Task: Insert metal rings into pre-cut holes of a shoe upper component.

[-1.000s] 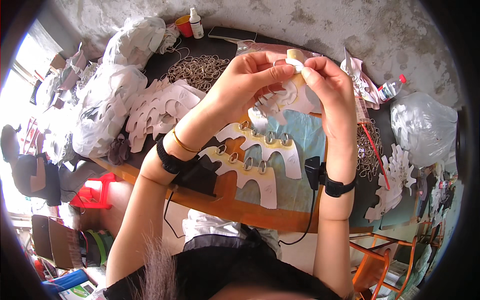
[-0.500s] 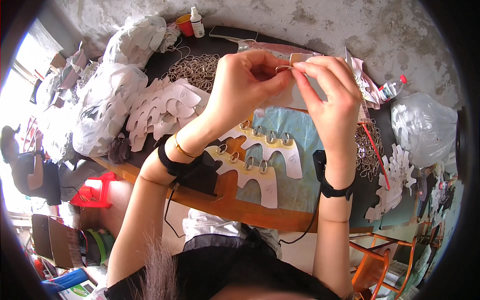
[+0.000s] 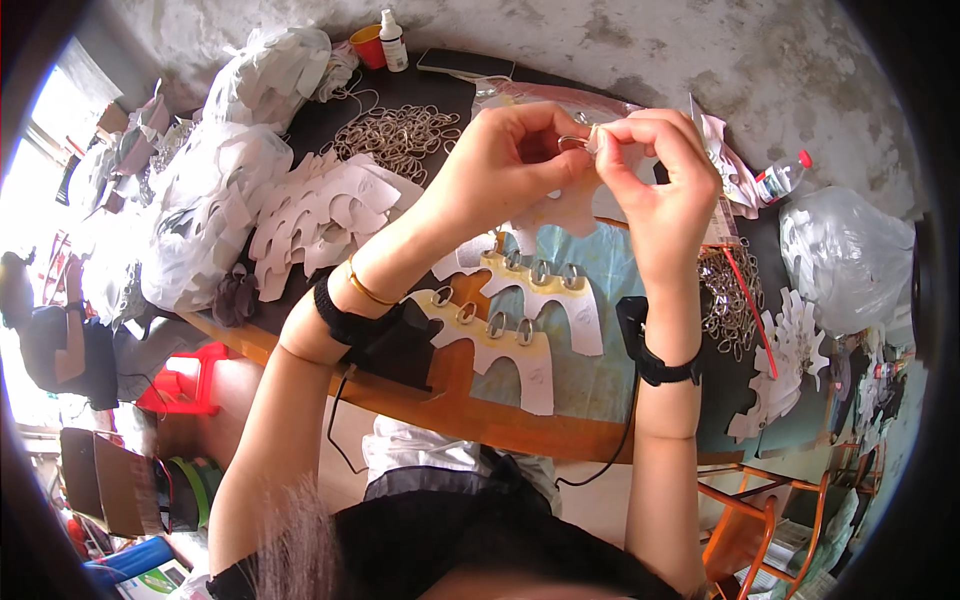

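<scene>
Above the far part of the table, my left hand (image 3: 515, 155) pinches an oval metal ring (image 3: 572, 141) between thumb and fingers. Right beside it, my right hand (image 3: 662, 165) has thumb and forefinger closed on the narrow tab of a pale cut piece (image 3: 572, 208), at the ring. The body of this piece hangs below my hands, partly hidden by them. On a blue sheet (image 3: 600, 380) nearer to me lie scalloped white pieces (image 3: 515, 365), with metal rings (image 3: 497, 325) along their yellowish upper edges.
Metal rings are heaped at the back left (image 3: 400, 135) and on the right (image 3: 735, 290). A stack of white cut pieces (image 3: 320, 215) and stuffed plastic bags (image 3: 215, 215) stand left. At right are a red stick (image 3: 750, 305), a bottle (image 3: 780, 180) and a clear bag (image 3: 845, 255). A person (image 3: 60, 335) sits far left.
The pale tab that stood up above my right fingertips is now lower, down at the ring. Both hands have shifted slightly right, and more of the hanging piece shows beneath them.
</scene>
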{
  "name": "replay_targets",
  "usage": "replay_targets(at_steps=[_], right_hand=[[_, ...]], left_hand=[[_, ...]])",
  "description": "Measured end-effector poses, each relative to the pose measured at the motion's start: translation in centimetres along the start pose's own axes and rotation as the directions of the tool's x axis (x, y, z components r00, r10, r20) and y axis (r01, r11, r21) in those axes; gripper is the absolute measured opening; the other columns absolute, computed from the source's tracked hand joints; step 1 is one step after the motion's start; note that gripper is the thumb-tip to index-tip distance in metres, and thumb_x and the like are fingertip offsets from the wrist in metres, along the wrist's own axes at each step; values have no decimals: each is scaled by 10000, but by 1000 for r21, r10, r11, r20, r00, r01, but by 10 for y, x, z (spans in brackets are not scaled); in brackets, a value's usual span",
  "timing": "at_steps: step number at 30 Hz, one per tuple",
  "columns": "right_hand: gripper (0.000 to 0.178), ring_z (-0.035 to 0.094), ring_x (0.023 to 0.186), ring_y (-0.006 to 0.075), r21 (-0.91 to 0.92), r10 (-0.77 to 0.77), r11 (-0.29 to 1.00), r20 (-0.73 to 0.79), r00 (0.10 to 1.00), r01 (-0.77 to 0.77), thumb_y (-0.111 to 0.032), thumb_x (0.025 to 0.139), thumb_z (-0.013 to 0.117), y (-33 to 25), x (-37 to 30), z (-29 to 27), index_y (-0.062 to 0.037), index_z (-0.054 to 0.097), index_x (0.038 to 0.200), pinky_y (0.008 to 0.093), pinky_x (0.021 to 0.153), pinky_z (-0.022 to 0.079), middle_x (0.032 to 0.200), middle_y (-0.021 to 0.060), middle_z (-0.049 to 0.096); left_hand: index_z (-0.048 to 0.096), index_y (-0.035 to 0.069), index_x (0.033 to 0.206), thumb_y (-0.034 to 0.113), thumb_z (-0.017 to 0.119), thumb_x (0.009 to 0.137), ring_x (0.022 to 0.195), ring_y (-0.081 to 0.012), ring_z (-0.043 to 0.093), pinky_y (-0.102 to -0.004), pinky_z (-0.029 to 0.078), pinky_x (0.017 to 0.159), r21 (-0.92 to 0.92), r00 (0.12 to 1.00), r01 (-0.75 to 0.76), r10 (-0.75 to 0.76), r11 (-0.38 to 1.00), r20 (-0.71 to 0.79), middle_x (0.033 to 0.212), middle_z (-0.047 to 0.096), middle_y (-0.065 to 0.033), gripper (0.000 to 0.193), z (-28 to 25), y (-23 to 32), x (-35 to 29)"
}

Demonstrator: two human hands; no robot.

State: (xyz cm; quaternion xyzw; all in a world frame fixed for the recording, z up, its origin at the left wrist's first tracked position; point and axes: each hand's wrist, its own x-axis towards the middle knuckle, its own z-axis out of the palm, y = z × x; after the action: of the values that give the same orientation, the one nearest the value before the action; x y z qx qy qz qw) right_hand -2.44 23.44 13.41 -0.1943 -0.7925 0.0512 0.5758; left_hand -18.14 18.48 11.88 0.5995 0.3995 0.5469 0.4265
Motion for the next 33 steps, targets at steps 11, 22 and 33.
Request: replay_targets(at_steps=[11,22,33], right_hand=[[124,569,699,158,154,156,971,180,971,-184,33,684,671,-7,3,-9,-7,587,766,260,650,460,761,58,590],[155,578,753,122,82,290,867,719,631,-492,-74,744,659,6,4,-30,25,627,859,257,738,456,779,54,635],[836,398,1211,268,159,368,909,121,922,-384,-254,774,701,3,-20,26,-108,183,1414,381,963,354,1304,233,389]], left_hand=[[622,-10,898,178,609,867,751,-35,553,-181,462,666,29,1000,-21,21,999,15,806,620,-5,191,-3,13,-2],[619,-8,810,136,666,788,667,-54,552,-195,452,621,507,925,180,-320,843,203,723,619,-22,153,-6,17,-2],[606,54,875,113,582,866,786,-85,580,-234,475,734,-519,949,-120,-56,846,-312,854,626,-27,65,-6,-34,15]])
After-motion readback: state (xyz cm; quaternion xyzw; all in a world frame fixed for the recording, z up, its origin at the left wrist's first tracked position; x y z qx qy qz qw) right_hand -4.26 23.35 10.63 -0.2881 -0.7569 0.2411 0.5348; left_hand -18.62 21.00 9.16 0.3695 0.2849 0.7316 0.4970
